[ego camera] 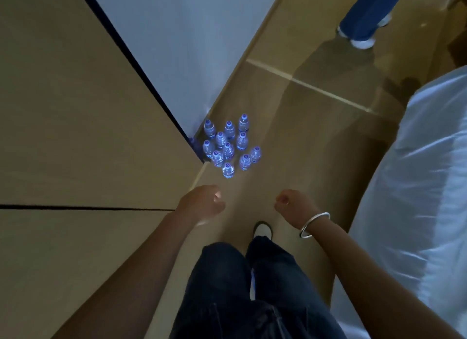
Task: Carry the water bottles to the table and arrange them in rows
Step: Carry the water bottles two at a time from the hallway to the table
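Note:
Several small clear water bottles (228, 146) with blue-white caps stand upright in a loose cluster on the floor, at the foot of a wooden panel's corner. My left hand (202, 203) hangs in front of me, below and left of the nearest bottle (228, 170), fingers loosely curled and holding nothing. My right hand (294, 206), with a silver bangle on the wrist, is level with it to the right, fingers curled inward and empty. Both hands are well short of the bottles.
A tall wooden panel (75, 111) fills the left side, with a white wall (182, 35) behind it. A bed with white bedding (417, 187) runs along the right. Another person's legs in jeans (366, 15) stand at the far end of the tiled floor (303, 136).

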`<state>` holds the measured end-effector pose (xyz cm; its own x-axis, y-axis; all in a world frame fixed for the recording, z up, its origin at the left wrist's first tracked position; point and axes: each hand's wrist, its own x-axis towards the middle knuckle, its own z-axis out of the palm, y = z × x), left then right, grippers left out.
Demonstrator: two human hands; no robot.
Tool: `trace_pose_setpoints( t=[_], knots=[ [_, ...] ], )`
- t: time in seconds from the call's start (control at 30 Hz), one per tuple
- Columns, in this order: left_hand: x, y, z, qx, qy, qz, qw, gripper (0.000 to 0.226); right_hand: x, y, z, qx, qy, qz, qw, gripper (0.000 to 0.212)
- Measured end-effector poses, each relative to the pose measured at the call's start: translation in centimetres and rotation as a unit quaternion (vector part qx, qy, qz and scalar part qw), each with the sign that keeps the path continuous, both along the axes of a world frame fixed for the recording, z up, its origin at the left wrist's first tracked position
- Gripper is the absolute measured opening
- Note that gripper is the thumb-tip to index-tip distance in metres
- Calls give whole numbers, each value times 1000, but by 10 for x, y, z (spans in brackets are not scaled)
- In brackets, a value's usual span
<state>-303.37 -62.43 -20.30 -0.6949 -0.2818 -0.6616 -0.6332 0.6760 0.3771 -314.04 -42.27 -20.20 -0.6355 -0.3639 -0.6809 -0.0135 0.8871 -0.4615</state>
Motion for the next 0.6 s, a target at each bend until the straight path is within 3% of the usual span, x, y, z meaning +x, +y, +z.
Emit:
trace_pose_setpoints(
  t=[0.47,0.6],
  knots=[
    [-111,-71,-159,46,-69,54,995,34,-104,-83,-154,62,-49,48,996,27],
    [-134,-83,-219,42,-63,98,992,37,-124,-112,-205,42,-34,40,998,6]
  ],
)
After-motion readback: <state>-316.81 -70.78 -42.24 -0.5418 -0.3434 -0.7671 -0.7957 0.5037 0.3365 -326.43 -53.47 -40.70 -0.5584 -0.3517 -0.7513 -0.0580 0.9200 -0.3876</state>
